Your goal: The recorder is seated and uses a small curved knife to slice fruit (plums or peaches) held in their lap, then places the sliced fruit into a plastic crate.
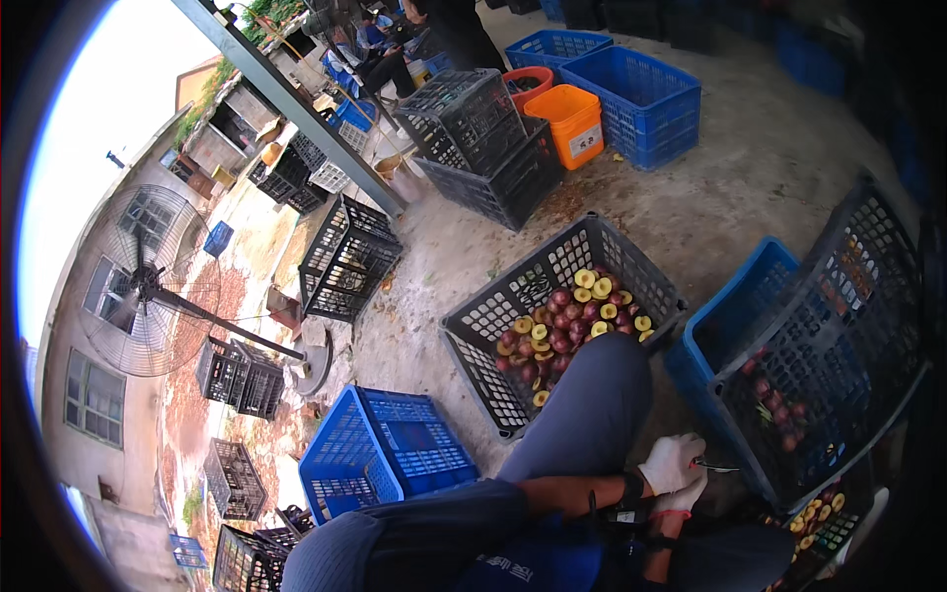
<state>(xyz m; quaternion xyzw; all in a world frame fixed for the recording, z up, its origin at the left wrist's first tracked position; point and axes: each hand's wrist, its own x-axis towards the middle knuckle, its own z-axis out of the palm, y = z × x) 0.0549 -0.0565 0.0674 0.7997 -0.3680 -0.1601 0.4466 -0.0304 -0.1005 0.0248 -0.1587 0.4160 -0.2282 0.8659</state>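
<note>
My left hand [671, 462], in a white glove, is closed, with a black band at the wrist. Just below, my right hand [683, 496], in a whitish glove with a red cuff, is closed too and presses against the left. From between them sticks a thin metal tool [718, 468]; its kind and which hand grips it are unclear. Beyond my knee, a black crate [473, 345] holds dark red plums [562, 340], many of them halved with yellow flesh. Right of my hands, another black crate [838, 316] stands tilted with whole plums [779, 407] in it.
A blue crate [725, 306] sits beside the tilted one. More halved plums [819, 513] lie at the lower right. Another blue crate [414, 434] is to my left. Farther off are stacked black crates [473, 148], an orange bucket [567, 123], a standing fan [148, 281] and people.
</note>
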